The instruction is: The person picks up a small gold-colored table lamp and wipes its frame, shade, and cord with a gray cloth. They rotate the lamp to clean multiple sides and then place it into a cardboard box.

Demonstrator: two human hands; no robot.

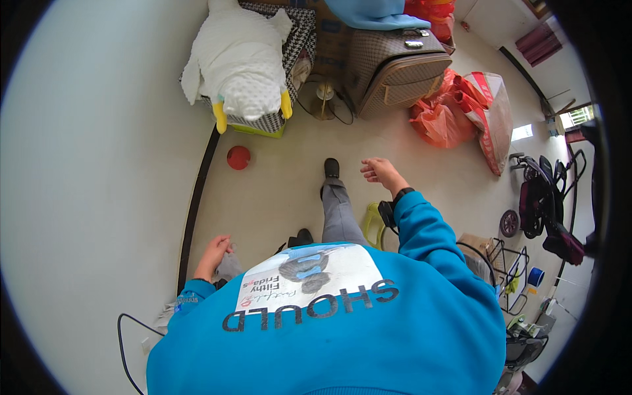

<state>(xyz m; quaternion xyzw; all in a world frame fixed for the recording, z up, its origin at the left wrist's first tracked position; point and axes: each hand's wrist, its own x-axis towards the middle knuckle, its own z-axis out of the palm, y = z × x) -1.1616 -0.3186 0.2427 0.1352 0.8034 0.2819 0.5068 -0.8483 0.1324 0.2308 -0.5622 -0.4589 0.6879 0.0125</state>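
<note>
My left hand (212,255) is low at the left, beside my blue sweatshirt, its fingers curled. A greyish translucent plastic bag (229,267) shows right under its fingers; whether the hand grips it cannot be made out. Reaching forward over the floor, my right hand (378,171) has its fingers apart and slightly bent, with nothing in it. Dark straps and a black device are on the right wrist. A shoe (332,168) at the end of a grey trouser leg is just left of that hand. Behind the right forearm stands a yellow-green plastic stool (374,224), partly hidden.
A red ball (238,157) lies near the left wall. Ahead are a white plush duck (242,59) on a patterned container, a round metal-stemmed object (324,94) with a cord, and a brown suitcase (400,74). Red plastic bags (442,121), a woven sack (496,113) and a folded stroller (543,197) stand right.
</note>
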